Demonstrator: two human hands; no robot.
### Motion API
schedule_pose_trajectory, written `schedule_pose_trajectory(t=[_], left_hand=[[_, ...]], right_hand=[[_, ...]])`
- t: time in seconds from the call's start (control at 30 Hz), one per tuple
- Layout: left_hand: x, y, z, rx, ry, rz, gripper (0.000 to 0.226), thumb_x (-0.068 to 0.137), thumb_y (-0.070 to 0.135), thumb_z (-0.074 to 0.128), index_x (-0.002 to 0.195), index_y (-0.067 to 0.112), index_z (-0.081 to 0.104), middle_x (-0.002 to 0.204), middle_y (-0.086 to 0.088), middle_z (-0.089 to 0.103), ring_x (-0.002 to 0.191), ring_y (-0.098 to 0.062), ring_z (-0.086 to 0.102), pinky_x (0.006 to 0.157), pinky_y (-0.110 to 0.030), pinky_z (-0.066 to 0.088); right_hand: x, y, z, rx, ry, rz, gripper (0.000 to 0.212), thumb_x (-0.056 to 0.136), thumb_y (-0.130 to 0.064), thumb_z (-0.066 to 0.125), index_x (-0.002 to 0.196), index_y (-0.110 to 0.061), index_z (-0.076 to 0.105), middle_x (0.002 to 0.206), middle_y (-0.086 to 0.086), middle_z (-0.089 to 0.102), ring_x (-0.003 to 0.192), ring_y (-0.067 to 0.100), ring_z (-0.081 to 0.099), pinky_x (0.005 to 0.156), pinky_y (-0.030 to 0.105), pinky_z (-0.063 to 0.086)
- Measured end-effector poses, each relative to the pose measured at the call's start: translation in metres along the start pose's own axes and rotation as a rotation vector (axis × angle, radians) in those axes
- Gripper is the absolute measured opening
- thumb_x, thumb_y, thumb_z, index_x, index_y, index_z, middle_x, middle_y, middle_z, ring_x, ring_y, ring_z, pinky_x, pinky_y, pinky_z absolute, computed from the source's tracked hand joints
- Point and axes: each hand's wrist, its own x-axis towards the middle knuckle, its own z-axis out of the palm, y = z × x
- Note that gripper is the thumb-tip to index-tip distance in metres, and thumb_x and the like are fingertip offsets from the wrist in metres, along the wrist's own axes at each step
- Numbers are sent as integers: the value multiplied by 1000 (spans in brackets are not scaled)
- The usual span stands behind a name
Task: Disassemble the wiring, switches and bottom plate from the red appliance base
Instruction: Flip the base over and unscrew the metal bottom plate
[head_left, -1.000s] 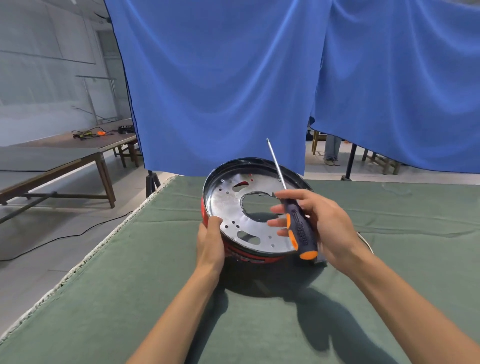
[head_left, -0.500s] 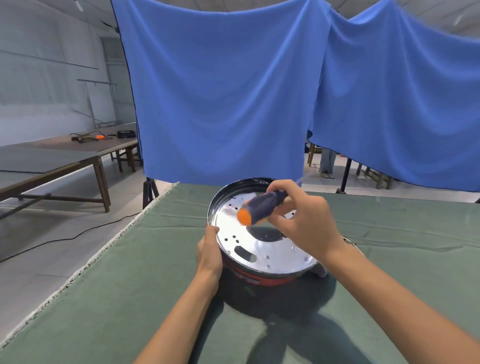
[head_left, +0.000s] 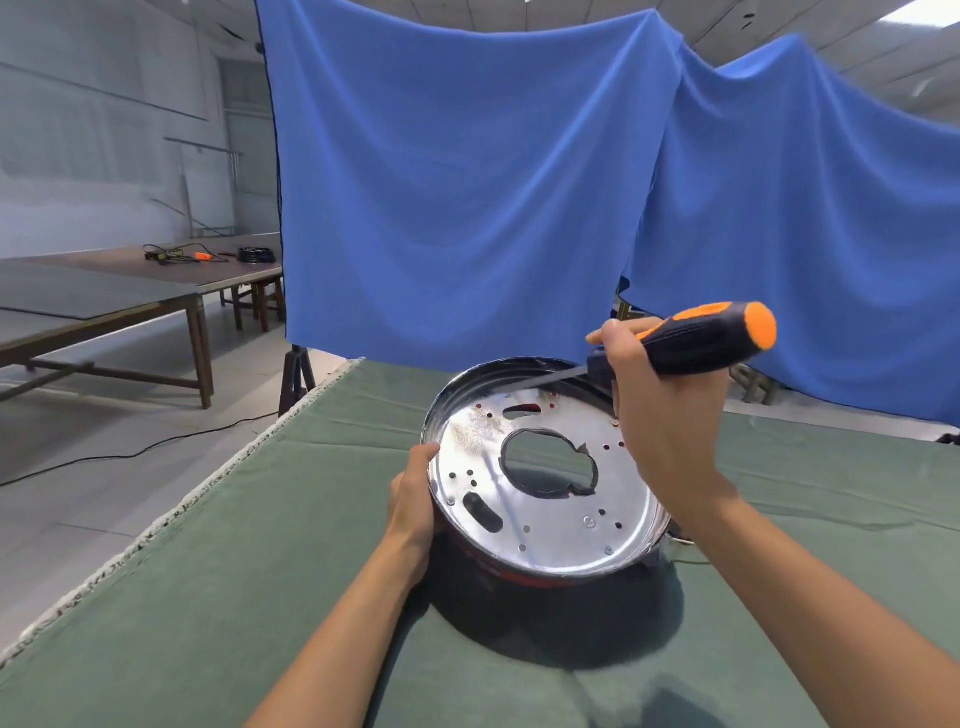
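The red appliance base (head_left: 524, 576) sits tilted on the green cloth, its shiny metal bottom plate (head_left: 550, 525) facing me with a large central hole and several small holes. My left hand (head_left: 413, 499) grips the base's left rim. My right hand (head_left: 660, 415) holds a black and orange screwdriver (head_left: 706, 338) above the base's right side. The handle points up to the right and the thin shaft runs left toward the far rim. Wiring and switches are not visible.
The green cloth table (head_left: 260, 571) ends at a frayed left edge (head_left: 156, 530). Blue curtains (head_left: 467, 182) hang behind it. Wooden tables (head_left: 104, 296) with tools stand at the far left, with a cable across the floor.
My right hand has turned the screwdriver round: the shaft pointed up a second ago, and now the handle is up at the right with the shaft pointing left over the base. The left hand stays.
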Motion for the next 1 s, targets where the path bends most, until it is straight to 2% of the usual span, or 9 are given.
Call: schedule_pose_trajectory(t=[0.1, 0.17, 0.37, 0.5, 0.57, 0.7, 0.8, 0.93, 1.0], left_hand=[[2, 0, -1, 9, 13, 16, 59, 68, 54, 52, 92, 2, 67, 95, -24, 66, 81, -28, 57, 77, -39, 42], [2, 0, -1, 25, 13, 25, 49, 71, 50, 49, 86, 6, 65, 88, -22, 63, 77, -27, 54, 75, -38, 40], [1, 2, -3, 60, -41, 28, 43, 73, 45, 44, 83, 6, 58, 84, -22, 57, 76, -28, 48, 74, -38, 37], [5, -1, -5, 69, -41, 32, 36, 86, 36, 41, 79, 6, 59, 84, -24, 58, 76, -29, 51, 74, -39, 39], [7, -1, -5, 75, -44, 30, 37, 86, 36, 41, 81, 6, 60, 85, -24, 59, 76, -29, 52, 74, -39, 39], [4, 1, -3, 87, -32, 24, 45, 75, 44, 45, 85, 4, 63, 87, -25, 61, 78, -29, 53, 76, -39, 40], [5, 1, -3, 105, -16, 28, 40, 82, 40, 43, 85, 6, 62, 87, -24, 61, 79, -28, 53, 76, -38, 40], [7, 2, -2, 174, -26, -21, 32, 85, 36, 41, 67, 13, 53, 73, -15, 55, 65, -22, 49, 58, -29, 37], [7, 5, -2, 216, -24, -36, 31, 85, 34, 39, 60, 17, 46, 65, -9, 51, 56, -20, 45, 53, -26, 35]], right_hand=[[1, -4, 4, -83, -35, 54, 31, 68, -34, 59, 59, -4, 62, 50, -2, 61, 47, 8, 54, 51, 22, 43], [1, -9, 9, -133, -66, 72, 28, 69, -30, 56, 52, -8, 61, 49, 0, 61, 47, 8, 54, 50, 21, 45], [2, -5, 22, -157, -115, 136, 28, 69, -28, 54, 50, -8, 61, 44, -4, 60, 46, 9, 56, 54, 26, 50], [0, 3, 25, -193, -137, 133, 25, 69, -28, 53, 54, -10, 62, 44, -4, 59, 45, 10, 54, 51, 26, 49], [-1, 6, 25, -193, -139, 134, 27, 69, -28, 53, 54, -7, 61, 45, -2, 60, 45, 9, 53, 48, 20, 46], [0, 8, 24, -193, -149, 152, 29, 70, -27, 53, 53, -6, 60, 47, 0, 61, 45, 9, 54, 50, 24, 47], [2, 6, 26, -213, -176, 138, 32, 69, -26, 52, 50, -2, 58, 47, -1, 61, 46, 11, 55, 50, 26, 47], [7, -3, 34, -275, -254, 93, 40, 66, -27, 49, 60, 12, 55, 47, 1, 61, 44, 11, 53, 46, 31, 43], [10, -8, 41, -342, -302, 92, 40, 65, -30, 48, 58, 9, 53, 47, 1, 59, 47, 19, 49, 47, 32, 40]])
